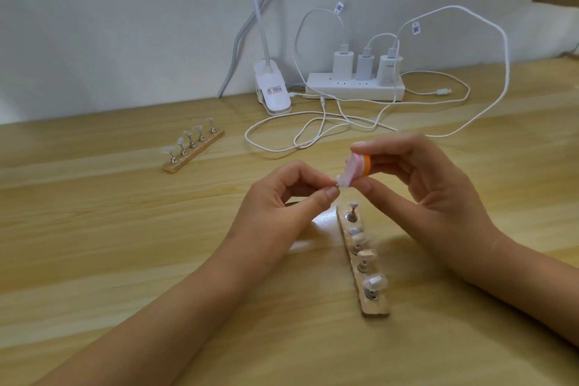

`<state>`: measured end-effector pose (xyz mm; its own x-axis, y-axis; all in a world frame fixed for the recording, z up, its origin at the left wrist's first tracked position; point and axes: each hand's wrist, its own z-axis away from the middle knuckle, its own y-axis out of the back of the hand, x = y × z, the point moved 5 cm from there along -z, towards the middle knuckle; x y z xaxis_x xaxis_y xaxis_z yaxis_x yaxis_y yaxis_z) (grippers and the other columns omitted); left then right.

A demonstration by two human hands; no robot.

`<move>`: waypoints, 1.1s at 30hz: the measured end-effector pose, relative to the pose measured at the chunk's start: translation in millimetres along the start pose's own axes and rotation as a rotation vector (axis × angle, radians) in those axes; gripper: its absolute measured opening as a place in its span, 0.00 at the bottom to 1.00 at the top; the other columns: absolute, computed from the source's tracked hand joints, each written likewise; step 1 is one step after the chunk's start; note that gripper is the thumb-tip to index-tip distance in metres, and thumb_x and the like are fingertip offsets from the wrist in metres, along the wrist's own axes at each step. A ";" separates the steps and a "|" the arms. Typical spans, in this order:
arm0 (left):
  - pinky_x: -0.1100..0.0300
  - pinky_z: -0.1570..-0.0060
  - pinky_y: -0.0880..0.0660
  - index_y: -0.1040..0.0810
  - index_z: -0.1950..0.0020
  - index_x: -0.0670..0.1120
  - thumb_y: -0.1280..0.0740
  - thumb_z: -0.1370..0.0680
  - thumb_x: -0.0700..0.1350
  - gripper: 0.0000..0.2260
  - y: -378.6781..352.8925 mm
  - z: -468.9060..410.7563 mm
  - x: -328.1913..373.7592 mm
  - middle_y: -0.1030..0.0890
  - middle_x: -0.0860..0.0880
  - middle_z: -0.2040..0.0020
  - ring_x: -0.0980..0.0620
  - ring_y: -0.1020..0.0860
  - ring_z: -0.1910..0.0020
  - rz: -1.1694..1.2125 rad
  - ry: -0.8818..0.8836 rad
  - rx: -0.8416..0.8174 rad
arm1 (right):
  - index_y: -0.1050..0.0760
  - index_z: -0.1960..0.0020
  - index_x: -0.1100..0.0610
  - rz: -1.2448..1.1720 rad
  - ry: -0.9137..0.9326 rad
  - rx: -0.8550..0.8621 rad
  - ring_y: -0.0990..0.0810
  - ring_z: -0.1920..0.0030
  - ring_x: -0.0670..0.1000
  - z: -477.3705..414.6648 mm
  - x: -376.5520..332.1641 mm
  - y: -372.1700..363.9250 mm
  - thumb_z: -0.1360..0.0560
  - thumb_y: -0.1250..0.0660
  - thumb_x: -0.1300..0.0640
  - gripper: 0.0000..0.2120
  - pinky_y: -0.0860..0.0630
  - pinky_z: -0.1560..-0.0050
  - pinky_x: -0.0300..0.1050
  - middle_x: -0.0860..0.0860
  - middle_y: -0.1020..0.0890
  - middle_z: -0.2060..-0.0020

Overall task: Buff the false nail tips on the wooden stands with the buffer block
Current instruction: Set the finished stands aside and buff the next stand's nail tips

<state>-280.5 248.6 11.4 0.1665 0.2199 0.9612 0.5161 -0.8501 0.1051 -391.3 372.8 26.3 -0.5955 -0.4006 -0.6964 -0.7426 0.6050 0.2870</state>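
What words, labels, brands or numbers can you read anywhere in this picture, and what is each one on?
Nothing reads clearly enough to quote.
Sticker on the clip lamp base: lines of print, too small and blurred.
Tag on the left charging cable: a square code, no legible words.
Tag on the right charging cable: the same.
Rightmost charger: faint grey lettering, too blurred.
Buffer block: no print visible.

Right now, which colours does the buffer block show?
The block is pink, white and orange; head view.

Glossy wooden table (125, 229), metal pegs (351, 215).
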 end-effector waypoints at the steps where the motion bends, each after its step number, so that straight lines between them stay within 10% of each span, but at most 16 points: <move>1: 0.68 0.56 0.26 0.19 0.60 0.50 0.28 0.26 0.39 0.06 0.1 0.2 0.2 0.18 0.56 0.63 0.59 0.20 0.60 -0.006 -0.001 0.000 | 0.26 0.38 0.51 0.009 -0.007 -0.005 0.18 0.46 0.54 -0.1 0.5 -0.2 0.23 0.31 0.59 0.14 0.22 0.40 0.49 0.50 0.18 0.49; 33: 0.61 0.58 0.26 0.19 0.62 0.51 0.28 0.26 0.39 0.08 -0.4 0.0 1.1 0.19 0.51 0.63 0.55 0.23 0.60 -0.077 0.042 0.022 | 0.23 0.38 0.53 0.281 0.070 -0.102 0.22 0.44 0.51 1.2 -5.2 -5.9 0.21 0.31 0.58 0.13 0.26 0.41 0.41 0.52 0.22 0.47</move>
<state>-280.6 249.2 12.4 0.0901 0.2633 0.9605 0.5443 -0.8207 0.1739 -383.4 372.1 27.5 -0.7993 -0.2756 -0.5341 -0.5702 0.6285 0.5290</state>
